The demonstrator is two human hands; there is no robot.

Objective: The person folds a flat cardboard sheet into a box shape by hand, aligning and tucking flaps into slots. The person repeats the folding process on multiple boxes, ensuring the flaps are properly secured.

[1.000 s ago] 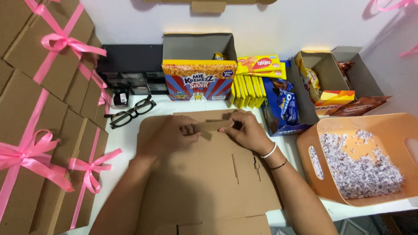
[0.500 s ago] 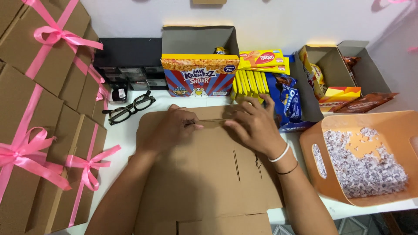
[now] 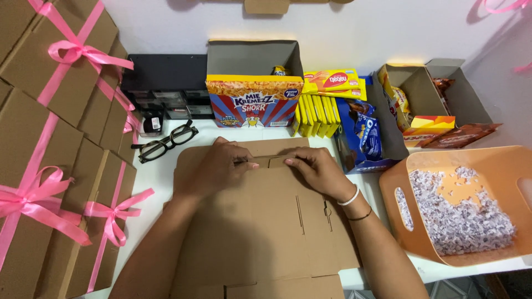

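Now both hands press flat on the far edge of a flat cardboard blank (image 3: 266, 221) lying on the white desk (image 3: 166, 171). Left hand (image 3: 213, 169) lies palm down, fingers stretched right along a narrow folded flap (image 3: 271, 158); right hand (image 3: 313, 169) mirrors it, fingertips meeting the left's at the flap's middle. Neither hand grips anything; both are spread and pressing.

Compared with half a second ago, the hands have drawn closer together and sit lower on the flap, which now looks creased down rather than raised. A second ago the fingers were pinching the edge; that pinch has gone to a flat press. My read: the fold is being set.

Around: glasses (image 3: 166, 143) just left of the blank, ribboned boxes (image 3: 61, 138) stacked at left, snack packs (image 3: 327, 105) behind, orange bin (image 3: 460, 205) of paper shreds at right.
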